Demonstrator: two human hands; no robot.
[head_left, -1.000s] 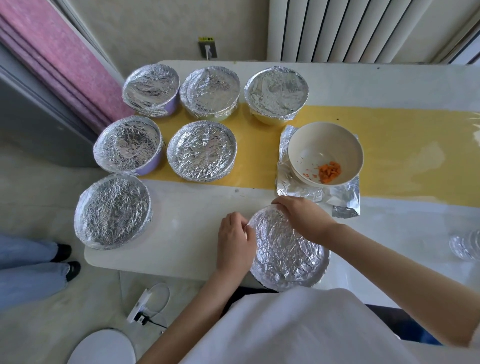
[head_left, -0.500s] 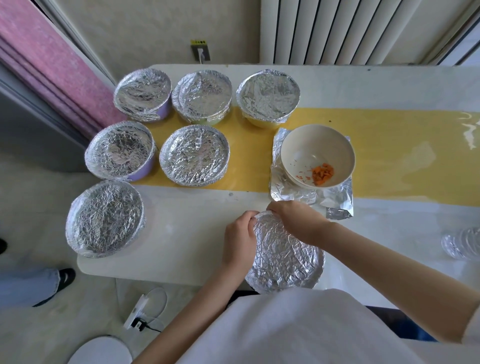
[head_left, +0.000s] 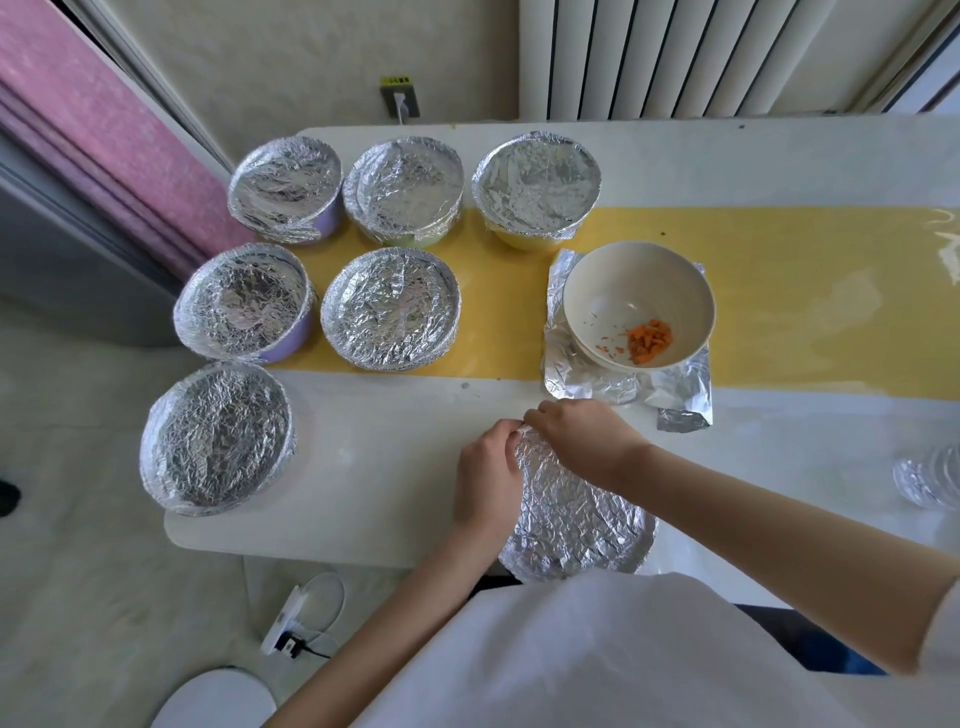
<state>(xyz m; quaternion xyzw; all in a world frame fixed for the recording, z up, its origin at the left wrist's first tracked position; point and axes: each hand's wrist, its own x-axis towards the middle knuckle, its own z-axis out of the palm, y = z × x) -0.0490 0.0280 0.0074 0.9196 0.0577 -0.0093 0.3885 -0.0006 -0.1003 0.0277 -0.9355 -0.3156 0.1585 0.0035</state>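
Foil-covered dish (head_left: 579, 512): round, shallow, skin of crinkled silver foil with fine creases. It sits at the near edge of the table (head_left: 395, 467), right in front of the person, its near rim hanging past the edge. Left hand (head_left: 488, 467) comes in from below, palm down, wrist straight, fingers curled together and pinching the foil at the far-left rim. Right hand (head_left: 584, 441) reaches across from the right, forearm lying diagonally over the dish, knuckles up, fingers bent down and bunched, pinching the foil at the far rim. The fingertips of both hands nearly meet there; the thumbs are hidden. The table is smooth glossy white with a wide yellow stripe (head_left: 805, 291) across it. 6 other foil-topped bowls (head_left: 390, 309) stand to the left in rows of 3, 2 and 1, all round, foil pulled tight and wrinkled; 2 show lilac walls. An open cream bowl (head_left: 639, 291), smooth and matt, holds a small heap of orange diced bits (head_left: 649, 340) and stands on a loose flat foil sheet (head_left: 680, 395), just beyond the right hand. White ribbed radiator (head_left: 675, 57) behind the table, pink curtain (head_left: 78, 104) far left.
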